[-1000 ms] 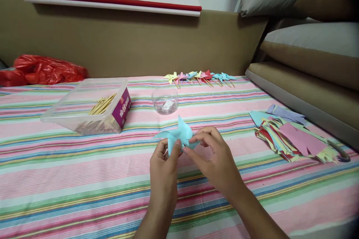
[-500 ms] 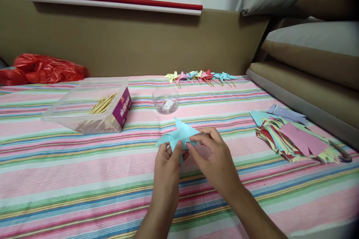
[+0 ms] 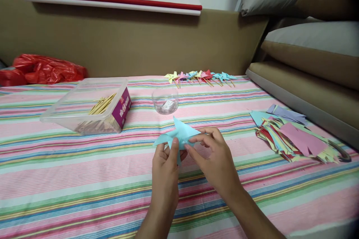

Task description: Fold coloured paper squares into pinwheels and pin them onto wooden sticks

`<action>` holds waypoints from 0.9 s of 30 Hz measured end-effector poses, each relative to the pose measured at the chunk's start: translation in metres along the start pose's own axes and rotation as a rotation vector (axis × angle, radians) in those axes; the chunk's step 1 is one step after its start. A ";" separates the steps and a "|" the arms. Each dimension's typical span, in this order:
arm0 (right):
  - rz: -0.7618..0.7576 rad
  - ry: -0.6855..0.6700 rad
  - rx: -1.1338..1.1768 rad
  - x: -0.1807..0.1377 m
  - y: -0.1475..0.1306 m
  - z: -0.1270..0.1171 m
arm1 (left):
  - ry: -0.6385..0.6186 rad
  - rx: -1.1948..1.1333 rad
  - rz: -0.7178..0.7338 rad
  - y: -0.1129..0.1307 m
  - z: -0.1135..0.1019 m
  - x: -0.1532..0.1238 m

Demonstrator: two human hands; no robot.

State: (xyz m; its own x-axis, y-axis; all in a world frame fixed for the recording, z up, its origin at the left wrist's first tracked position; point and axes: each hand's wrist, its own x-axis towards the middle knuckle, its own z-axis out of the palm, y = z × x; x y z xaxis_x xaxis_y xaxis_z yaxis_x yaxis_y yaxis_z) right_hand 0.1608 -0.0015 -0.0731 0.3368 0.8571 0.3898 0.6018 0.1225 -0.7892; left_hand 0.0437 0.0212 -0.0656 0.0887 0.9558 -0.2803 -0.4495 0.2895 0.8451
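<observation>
A light blue paper pinwheel [image 3: 182, 131] is held above the striped cloth, its points folded toward the middle. My left hand [image 3: 166, 168] grips it from the near left, thumb on top and fingers curled underneath. At the pinwheel's right side my right hand [image 3: 214, 157] is closed in a pinch, thumb and index fingertips close to the centre. A small clear spot shows beside those fingertips, too small to name. Beyond the hands stands a round clear tub [image 3: 165, 104] with small things and a white label inside.
A clear plastic box [image 3: 81, 101] with thin wooden sticks stands left. Finished pinwheels on sticks [image 3: 206, 76] lie at the back. Cut coloured paper [image 3: 303, 140] is piled right, partly over a dark curved handle [image 3: 340, 151]. Cushions [image 3: 305, 78] border the right; a red bag [image 3: 45, 69] lies back left.
Both hands have shifted very slightly left with the pinwheel. The right fingertips have moved a little at its centre, where a small clear spot now shows.
</observation>
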 end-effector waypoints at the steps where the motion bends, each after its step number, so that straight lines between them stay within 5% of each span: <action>1: -0.005 0.004 0.006 0.000 0.000 0.000 | 0.002 0.003 0.001 0.000 0.000 0.000; 12: -0.031 0.019 0.066 -0.001 -0.003 -0.001 | -0.024 0.033 0.113 0.000 0.003 -0.002; 20: -0.154 0.041 0.054 0.000 -0.004 -0.009 | -0.024 -0.021 -0.006 0.003 -0.007 0.004; 27: -0.232 0.027 0.058 0.002 0.002 -0.018 | 0.038 0.041 0.026 0.015 -0.015 0.010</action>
State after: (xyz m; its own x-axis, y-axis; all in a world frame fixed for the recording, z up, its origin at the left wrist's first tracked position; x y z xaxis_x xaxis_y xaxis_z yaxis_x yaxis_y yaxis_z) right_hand 0.1754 -0.0084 -0.0651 0.2140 0.7892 0.5756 0.6227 0.3438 -0.7029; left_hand 0.0245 0.0345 -0.0630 0.0433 0.9606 -0.2747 -0.4142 0.2675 0.8700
